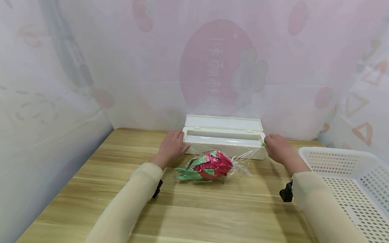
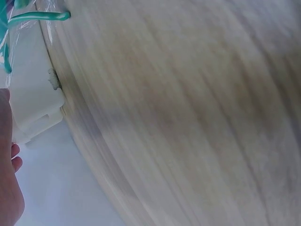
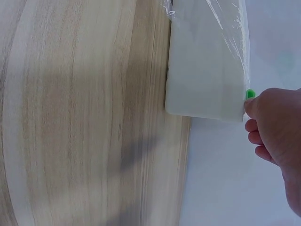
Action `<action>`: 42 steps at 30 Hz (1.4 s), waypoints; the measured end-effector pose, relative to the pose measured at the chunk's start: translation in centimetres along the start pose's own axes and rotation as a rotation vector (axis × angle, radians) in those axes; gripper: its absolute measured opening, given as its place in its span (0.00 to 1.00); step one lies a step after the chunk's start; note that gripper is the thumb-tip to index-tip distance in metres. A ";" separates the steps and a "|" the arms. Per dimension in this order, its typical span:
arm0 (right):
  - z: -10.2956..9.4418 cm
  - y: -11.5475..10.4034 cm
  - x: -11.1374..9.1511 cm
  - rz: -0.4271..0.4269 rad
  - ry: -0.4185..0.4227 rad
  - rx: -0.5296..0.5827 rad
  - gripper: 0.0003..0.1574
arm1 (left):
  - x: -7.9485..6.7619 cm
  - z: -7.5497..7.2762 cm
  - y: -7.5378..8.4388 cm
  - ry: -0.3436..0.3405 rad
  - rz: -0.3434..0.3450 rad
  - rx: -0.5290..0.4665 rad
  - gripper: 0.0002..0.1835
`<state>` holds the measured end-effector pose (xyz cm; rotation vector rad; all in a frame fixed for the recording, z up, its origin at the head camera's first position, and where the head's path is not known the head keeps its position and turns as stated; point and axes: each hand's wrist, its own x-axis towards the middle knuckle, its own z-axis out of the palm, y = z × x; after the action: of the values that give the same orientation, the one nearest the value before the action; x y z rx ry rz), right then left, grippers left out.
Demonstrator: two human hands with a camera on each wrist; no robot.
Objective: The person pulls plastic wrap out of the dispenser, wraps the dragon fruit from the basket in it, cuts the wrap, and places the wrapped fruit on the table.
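A white cling film dispenser (image 1: 225, 151) stands at the back of the table with its lid (image 1: 224, 122) raised and a roll inside. My left hand (image 1: 172, 146) grips its left end, thumb on the front; the left wrist view shows only part of that hand (image 2: 7, 165). At the right end, my right hand (image 1: 278, 151) pinches a small green slider cutter (image 3: 250, 94) on the dispenser's edge. In front lies a red dragon fruit (image 1: 213, 165) with green leaf tips, covered in clear cling film (image 1: 241, 166) that stretches up to the dispenser.
A white perforated basket (image 1: 331, 155) sits on the right side of the wooden table (image 1: 210, 215). A pale printed curtain (image 1: 145, 62) hangs right behind the dispenser, and more printed fabric encloses both sides.
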<state>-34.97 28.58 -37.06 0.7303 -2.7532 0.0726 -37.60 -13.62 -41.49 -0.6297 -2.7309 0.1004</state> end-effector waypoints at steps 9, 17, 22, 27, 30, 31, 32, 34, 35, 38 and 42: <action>-0.1 -0.5 0.0 0.011 -0.008 0.014 0.04 | 0.0 0.0 0.0 -0.002 -0.005 -0.016 0.36; -0.4 -0.8 -0.2 0.027 0.003 0.031 0.07 | 0.0 0.1 0.0 -0.008 -0.007 -0.032 0.37; -0.3 -0.9 -0.4 0.048 0.008 0.038 0.09 | -0.2 0.2 -0.1 -0.001 -0.005 -0.038 0.37; -0.1 -1.0 -0.5 0.067 0.016 0.046 0.10 | -0.3 0.5 -0.2 0.018 -0.005 -0.047 0.37; 0.1 -1.1 -0.5 0.070 0.027 0.051 0.09 | -0.4 0.6 -0.2 0.030 -0.005 -0.058 0.37; 0.2 -1.1 -0.5 0.070 0.029 0.053 0.09 | -0.4 0.6 -0.2 0.035 -0.004 -0.061 0.37; 0.3 -1.1 -0.5 0.069 0.033 0.052 0.09 | -0.5 0.6 -0.2 0.039 -0.003 -0.065 0.38; 0.4 -1.1 -0.5 0.066 0.043 0.054 0.08 | -0.5 0.5 -0.2 0.050 0.003 -0.071 0.38; 0.5 -1.1 -0.5 0.063 0.052 0.057 0.08 | -0.6 0.5 -0.2 0.054 0.006 -0.073 0.38; 0.6 -1.2 -0.6 0.052 0.084 0.067 0.09 | -0.6 0.5 -0.1 0.063 0.015 -0.073 0.38; 0.7 -1.4 -0.8 0.040 0.133 0.086 0.11 | -0.6 0.5 0.0 0.059 0.017 -0.080 0.38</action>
<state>-33.85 27.65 -38.00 0.6667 -2.6516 0.2400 -37.23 -13.92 -42.11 -0.6671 -2.6839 -0.0233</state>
